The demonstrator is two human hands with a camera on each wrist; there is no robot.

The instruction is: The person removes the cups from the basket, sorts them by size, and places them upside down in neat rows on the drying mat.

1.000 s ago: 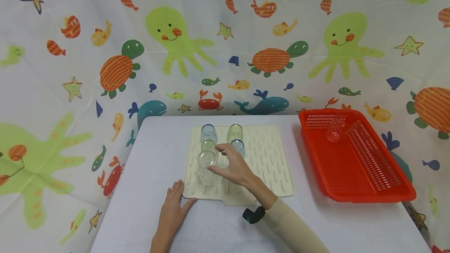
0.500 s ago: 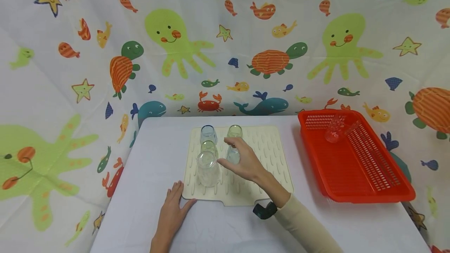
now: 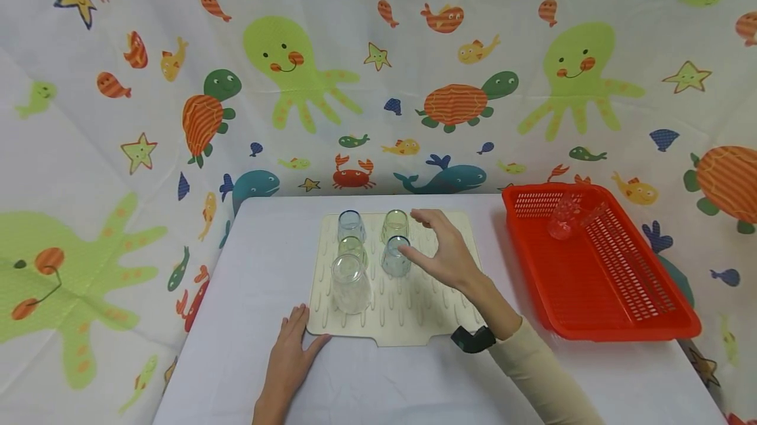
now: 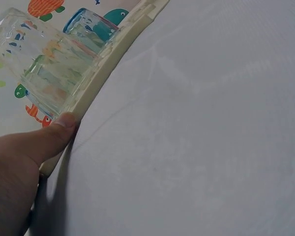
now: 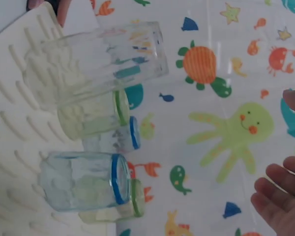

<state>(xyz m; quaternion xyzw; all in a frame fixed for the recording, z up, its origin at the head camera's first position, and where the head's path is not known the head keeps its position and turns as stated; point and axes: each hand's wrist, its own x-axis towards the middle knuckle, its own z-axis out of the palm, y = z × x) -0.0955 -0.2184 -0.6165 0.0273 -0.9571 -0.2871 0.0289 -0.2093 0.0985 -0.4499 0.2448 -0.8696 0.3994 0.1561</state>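
Note:
On a cream ribbed mat [image 3: 437, 297] stand two rows of glasses. In the left row a tall clear glass [image 3: 351, 287] is at the front, with a green-tinted glass [image 3: 353, 247] and a blue-tinted glass [image 3: 351, 224] behind it. The right row has a blue-tinted glass [image 3: 393, 261] in front of a green-tinted one [image 3: 395, 221]. My right hand [image 3: 446, 254] hovers just right of this row, thumb and fingers apart, holding nothing. My left hand [image 3: 286, 353] rests at the mat's front left corner; the left wrist view shows its thumb [image 4: 56, 132] against the mat's edge.
A red plastic basket [image 3: 591, 287] stands at the table's right side, with clear glassware [image 3: 564, 218] at its far end. White cloth [image 3: 266, 247] covers the table. Behind it hangs a curtain [image 3: 378, 103] printed with sea animals.
My right hand has drawn back from beside the tall clear glass, passing over the right row to its right side. The glasses and my left hand stay in place.

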